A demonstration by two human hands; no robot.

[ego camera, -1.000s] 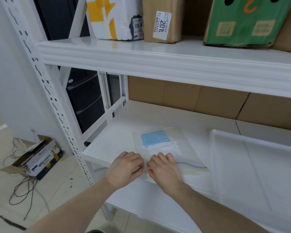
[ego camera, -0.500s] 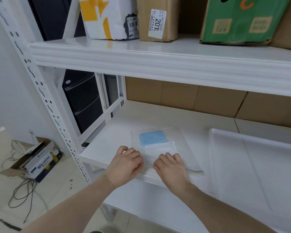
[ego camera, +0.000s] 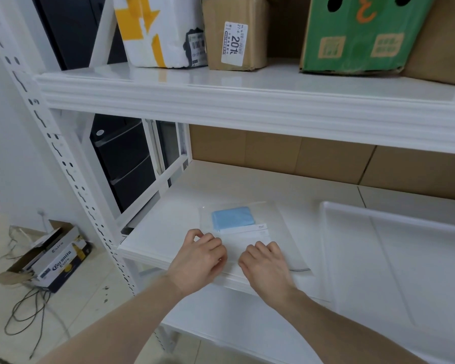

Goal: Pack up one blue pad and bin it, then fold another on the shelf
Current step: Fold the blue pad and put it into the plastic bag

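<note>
White shelf (ego camera: 168, 206) carries a clear bag (ego camera: 247, 232) w/ blue pad (ego camera: 233, 218) inside, near front edge. Left hand (ego camera: 199, 258) & right hand (ego camera: 267, 262), fingers curled, grip pinching bag's near edge. Beer carton (ego camera: 53, 261) on tiled floor, left.

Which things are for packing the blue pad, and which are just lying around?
For the job: blue pad, clear bag, left hand, right hand, clear bin.

Just lying about: green box, brown parcel, beer carton, cables.

Fingertips of the left hand (ego camera: 199, 256) and right hand (ego camera: 265, 261) curled under, hidden; perhaps pinching the clear bag (ego camera: 247, 232). Green box (ego camera: 363, 32) cropped at top of frame.
</note>
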